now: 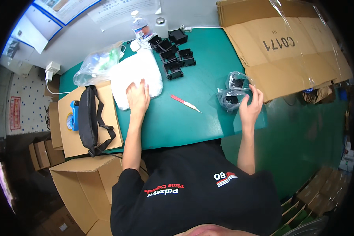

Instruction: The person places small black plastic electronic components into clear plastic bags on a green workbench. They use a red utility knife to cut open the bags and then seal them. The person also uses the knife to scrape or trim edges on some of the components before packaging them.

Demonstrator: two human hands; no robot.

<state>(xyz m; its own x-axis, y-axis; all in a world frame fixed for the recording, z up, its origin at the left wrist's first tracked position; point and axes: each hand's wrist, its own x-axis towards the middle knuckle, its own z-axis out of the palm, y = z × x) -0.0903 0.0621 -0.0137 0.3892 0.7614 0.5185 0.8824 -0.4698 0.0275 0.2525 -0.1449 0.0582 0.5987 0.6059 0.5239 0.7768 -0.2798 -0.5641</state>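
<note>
My left hand (138, 97) rests on a white stack of what look like thin plastic bags or sheets (124, 80), fingers stretched out over it. At the right side of the green table, my right hand (251, 106) is beside two clear plastic bags, thumb and fingers apart at their edge. Each bag holds a black plastic part: the far bag (236, 81) and the near bag (229, 100) lie against each other. Several loose black plastic housings (172, 67) stand grouped beyond the white stack. A red-and-white pen-like tool (186, 104) lies between my hands.
A clear bag with green and blue contents (100, 65), a water bottle (141, 25) and a small dispenser bottle (161, 27) stand at the back. Left are a black waist bag (89, 122) and blue tape dispenser (74, 115) on cardboard. A large carton (279, 59) fills the right back.
</note>
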